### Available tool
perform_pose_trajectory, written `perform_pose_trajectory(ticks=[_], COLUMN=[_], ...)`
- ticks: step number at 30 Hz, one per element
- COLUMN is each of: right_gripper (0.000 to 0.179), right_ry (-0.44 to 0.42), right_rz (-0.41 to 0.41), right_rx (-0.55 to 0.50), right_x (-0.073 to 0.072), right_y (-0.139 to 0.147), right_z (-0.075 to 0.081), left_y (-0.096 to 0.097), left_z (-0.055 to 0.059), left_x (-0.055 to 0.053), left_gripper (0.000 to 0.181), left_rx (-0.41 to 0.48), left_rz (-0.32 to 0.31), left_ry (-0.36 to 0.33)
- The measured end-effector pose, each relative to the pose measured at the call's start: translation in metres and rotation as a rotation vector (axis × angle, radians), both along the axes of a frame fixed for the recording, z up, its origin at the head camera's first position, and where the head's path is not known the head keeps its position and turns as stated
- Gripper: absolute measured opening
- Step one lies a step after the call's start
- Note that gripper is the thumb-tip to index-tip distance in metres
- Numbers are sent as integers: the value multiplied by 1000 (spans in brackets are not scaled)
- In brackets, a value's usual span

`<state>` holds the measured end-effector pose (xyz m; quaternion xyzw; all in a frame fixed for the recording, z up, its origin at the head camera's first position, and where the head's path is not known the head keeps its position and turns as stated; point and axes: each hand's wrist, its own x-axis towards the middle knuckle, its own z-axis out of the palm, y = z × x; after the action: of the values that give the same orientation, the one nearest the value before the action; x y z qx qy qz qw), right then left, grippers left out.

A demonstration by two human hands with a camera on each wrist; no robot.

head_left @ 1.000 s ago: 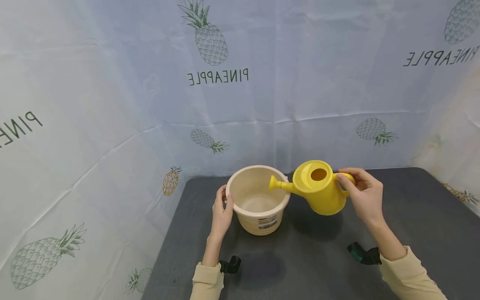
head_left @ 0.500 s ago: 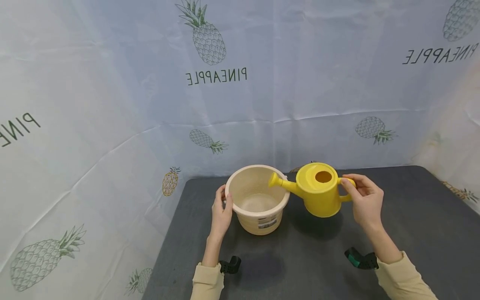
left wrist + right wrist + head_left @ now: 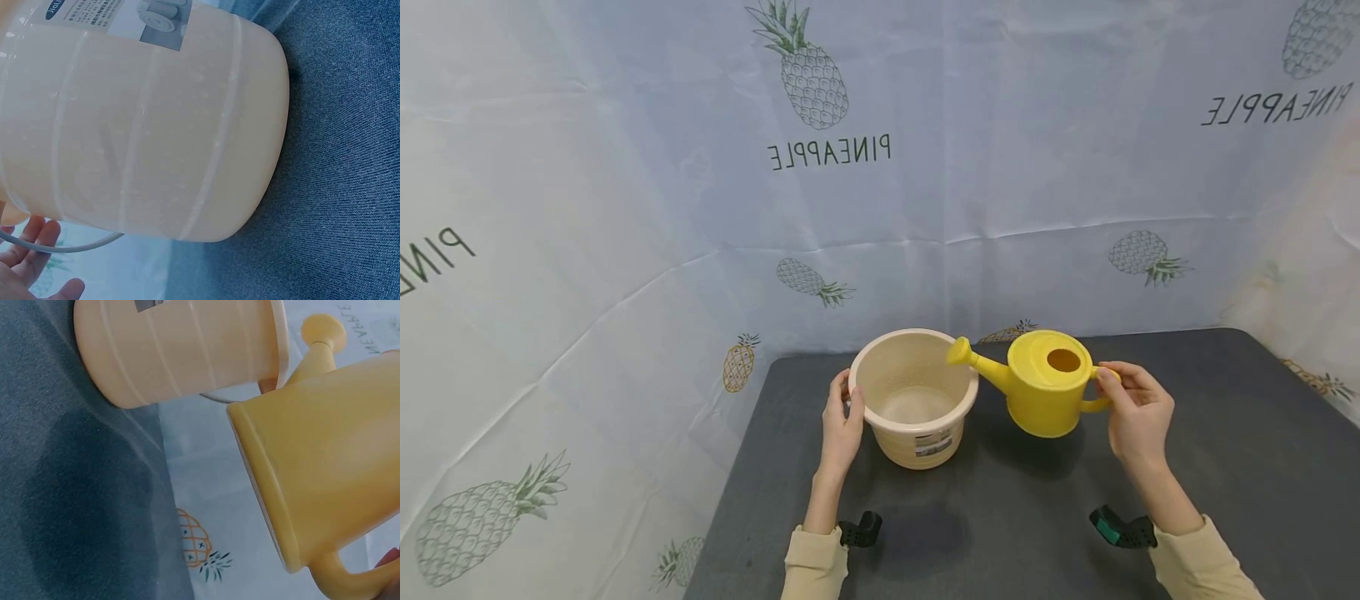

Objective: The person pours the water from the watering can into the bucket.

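Observation:
My left hand (image 3: 842,425) holds the left side of a cream plastic bucket (image 3: 917,446) by its rim, thumb in front. In the left wrist view, fingers (image 3: 47,234) show beside the bucket's thin handle (image 3: 75,248). A yellow watering can (image 3: 1047,408) hangs above the table to the bucket's right, gripped at its back handle by my right hand (image 3: 1138,412). Nearly level, its spout (image 3: 992,371) points left and a little up, with the rose over the bucket's right rim. No water stream shows. In the right wrist view the can's body (image 3: 325,456) hides most of that hand.
Both things are over a dark grey table (image 3: 1000,533), whose back edge meets a pale curtain (image 3: 880,208) printed with pineapples. A black wrist device sits at each cuff. The bucket carries a printed label (image 3: 156,19).
My right hand has moved slightly right and down. The watering can has gone from tipped toward the bucket to nearly level, and its spout has risen. The left hand and bucket stay nearly still.

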<state>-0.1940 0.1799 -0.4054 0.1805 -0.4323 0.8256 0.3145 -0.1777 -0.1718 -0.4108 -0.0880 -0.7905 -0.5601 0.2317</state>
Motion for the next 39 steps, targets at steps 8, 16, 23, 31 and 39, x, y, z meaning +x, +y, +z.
perform_pose_trajectory(ticks=[8, 16, 23, 31, 39], right_gripper=[10, 9, 8, 7, 5], right_ry=[5, -2, -2, -25, -57], right_rz=[-13, -38, -50, -65, -122], right_rx=[-48, -76, -128, -207, -246], right_x=[2, 4, 4, 3, 2], right_y=[6, 9, 13, 18, 19], right_z=[-9, -15, -19, -25, -30], left_y=[-1, 0, 0, 0, 0], left_z=[0, 1, 2, 2, 1], left_x=[0, 1, 1, 1, 0], left_gripper=[41, 40, 40, 40, 41], left_rx=[10, 16, 8, 9, 14], left_rz=[0, -4, 0, -3, -6], left_ry=[-3, 4, 6, 3, 1])
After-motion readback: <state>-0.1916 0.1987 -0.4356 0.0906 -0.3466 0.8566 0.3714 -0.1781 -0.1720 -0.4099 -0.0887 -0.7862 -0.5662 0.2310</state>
